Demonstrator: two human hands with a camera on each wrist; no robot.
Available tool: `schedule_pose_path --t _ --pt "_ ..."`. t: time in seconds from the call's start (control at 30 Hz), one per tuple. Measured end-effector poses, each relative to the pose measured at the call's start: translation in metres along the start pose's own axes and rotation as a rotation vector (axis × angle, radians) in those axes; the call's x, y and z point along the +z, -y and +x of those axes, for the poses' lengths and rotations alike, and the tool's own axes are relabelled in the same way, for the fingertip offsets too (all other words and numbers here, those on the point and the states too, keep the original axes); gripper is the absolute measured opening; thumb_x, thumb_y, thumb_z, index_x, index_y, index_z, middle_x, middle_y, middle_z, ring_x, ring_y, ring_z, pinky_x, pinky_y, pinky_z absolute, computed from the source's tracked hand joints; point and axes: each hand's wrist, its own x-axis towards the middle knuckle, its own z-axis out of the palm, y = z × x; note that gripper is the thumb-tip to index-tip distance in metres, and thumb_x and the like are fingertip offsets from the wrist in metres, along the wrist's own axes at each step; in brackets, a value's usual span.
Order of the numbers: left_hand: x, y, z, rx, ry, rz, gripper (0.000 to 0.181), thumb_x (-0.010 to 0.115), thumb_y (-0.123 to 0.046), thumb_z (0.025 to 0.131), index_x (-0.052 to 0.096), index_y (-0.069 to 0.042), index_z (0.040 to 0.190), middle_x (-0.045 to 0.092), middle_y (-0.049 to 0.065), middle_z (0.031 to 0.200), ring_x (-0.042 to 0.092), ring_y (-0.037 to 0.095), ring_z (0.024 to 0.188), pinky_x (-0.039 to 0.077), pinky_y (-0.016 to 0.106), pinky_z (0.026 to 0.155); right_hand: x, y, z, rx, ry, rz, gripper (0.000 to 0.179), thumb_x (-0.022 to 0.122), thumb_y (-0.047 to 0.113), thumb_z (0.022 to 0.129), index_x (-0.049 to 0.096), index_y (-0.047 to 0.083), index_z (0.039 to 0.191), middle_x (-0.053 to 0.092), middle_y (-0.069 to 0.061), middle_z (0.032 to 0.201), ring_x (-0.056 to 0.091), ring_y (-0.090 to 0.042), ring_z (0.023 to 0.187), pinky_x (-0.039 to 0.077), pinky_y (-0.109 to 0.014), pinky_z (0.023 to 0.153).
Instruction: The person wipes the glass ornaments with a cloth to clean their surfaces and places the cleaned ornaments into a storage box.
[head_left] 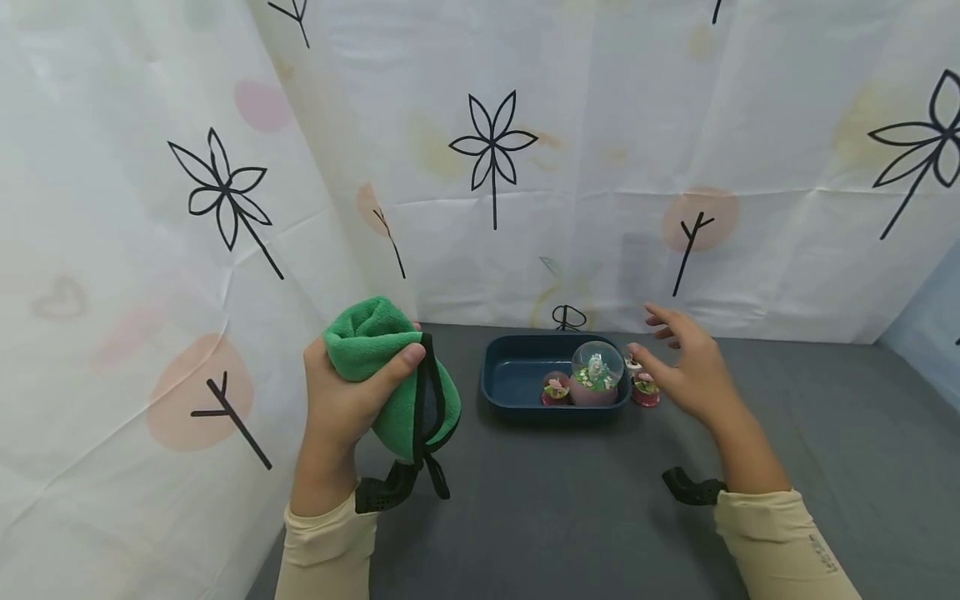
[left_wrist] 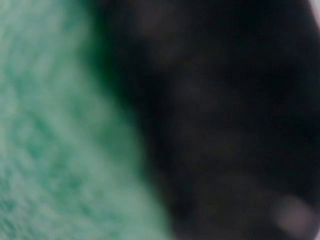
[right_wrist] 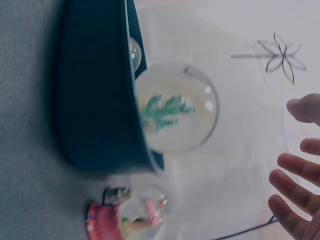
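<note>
Head view: left of the tray (head_left: 517,408), the left hand (head_left: 348,408) is raised, thumb pressed across a folded cloth (head_left: 375,342), plush green with black edging. The cloth lies between thumb and fingers, its lower end hanging beneath the grip. At the tray's right end, the right hand (head_left: 690,375) is spread wide. Inside the tray stands a large snow globe (head_left: 596,371). Left wrist view: blurred green and black, probably cloth. Right wrist view: parted fingers, apart from the globe beyond the tray's rim.

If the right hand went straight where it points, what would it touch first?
The right hand would probably meet the flower-print curtain behind the blue tray, though depth is unclear.
</note>
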Motion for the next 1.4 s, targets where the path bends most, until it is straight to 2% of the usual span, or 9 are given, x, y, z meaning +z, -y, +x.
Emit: schedule_pose_path --t 0.23,0.5,0.6,0.93,1.03,1.17,1.27,1.4 --pt "0.001 0.0 0.001 -0.006 0.006 0.006 0.02 0.085 0.009 0.079 0.077 0.005 0.096 0.078 0.012 0.088 0.077 0.024 0.082 0.064 0.029 0.075 -0.004 -0.023 -0.005 0.118 0.064 0.053 0.062 0.073 0.02 0.103 0.047 0.004 0.157 0.062 -0.026 0.135 0.062 -0.047 0.12 0.051 -0.067 0.098" --pt "0.003 0.003 0.0 -0.015 0.005 0.015 0.022 0.086 0.008 0.078 0.077 0.005 0.098 0.079 0.012 0.089 0.078 0.024 0.083 0.064 0.029 0.076 -0.003 -0.044 -0.012 0.259 0.222 -0.026 0.061 0.067 0.03 0.106 0.047 -0.001 0.155 0.058 -0.031 0.141 0.061 -0.051 0.123 0.053 -0.068 0.098" --pt "0.004 0.004 0.0 -0.011 0.013 0.016 0.022 0.086 0.008 0.078 0.077 0.005 0.098 0.079 0.012 0.089 0.078 0.024 0.084 0.064 0.029 0.076 -0.001 -0.05 -0.014 0.29 0.256 -0.032 0.064 0.067 0.034 0.106 0.047 0.0 0.155 0.058 -0.03 0.142 0.061 -0.051 0.123 0.054 -0.067 0.097" --pt "0.008 0.007 -0.002 -0.046 0.033 0.056 0.023 0.088 0.006 0.077 0.078 0.001 0.097 0.079 0.01 0.089 0.078 0.024 0.083 0.064 0.03 0.076 0.005 -0.069 -0.016 0.363 0.37 -0.028 0.073 0.072 0.046 0.101 0.05 -0.003 0.15 0.055 -0.032 0.148 0.057 -0.052 0.128 0.055 -0.065 0.093" --pt "0.01 0.008 -0.003 -0.046 0.043 0.051 0.022 0.088 0.006 0.078 0.078 0.0 0.096 0.078 0.011 0.088 0.078 0.025 0.083 0.064 0.031 0.075 0.007 -0.074 -0.017 0.372 0.387 -0.036 0.072 0.074 0.046 0.099 0.053 -0.003 0.148 0.059 -0.031 0.142 0.06 -0.05 0.124 0.058 -0.061 0.088" --pt "0.015 0.011 -0.003 -0.024 0.056 0.024 0.019 0.087 0.007 0.078 0.078 0.002 0.094 0.078 0.011 0.088 0.078 0.026 0.083 0.064 0.032 0.075 0.01 -0.079 -0.019 0.37 0.404 -0.044 0.067 0.08 0.039 0.094 0.058 -0.005 0.14 0.067 -0.03 0.127 0.066 -0.045 0.11 0.059 -0.052 0.079" --pt "0.019 0.012 -0.004 -0.005 0.059 0.008 0.018 0.087 0.007 0.079 0.079 0.001 0.094 0.077 0.012 0.087 0.078 0.026 0.083 0.065 0.033 0.076 0.013 -0.08 -0.02 0.375 0.417 -0.046 0.068 0.084 0.04 0.09 0.061 -0.005 0.136 0.07 -0.028 0.12 0.069 -0.041 0.103 0.059 -0.05 0.078" --pt "0.023 0.014 -0.005 0.015 0.066 0.007 0.018 0.087 0.008 0.078 0.079 -0.001 0.092 0.076 0.013 0.086 0.078 0.028 0.082 0.065 0.035 0.076 0.018 -0.08 -0.021 0.381 0.41 -0.041 0.07 0.086 0.043 0.088 0.062 -0.005 0.134 0.07 -0.027 0.119 0.069 -0.039 0.102 0.059 -0.051 0.079"
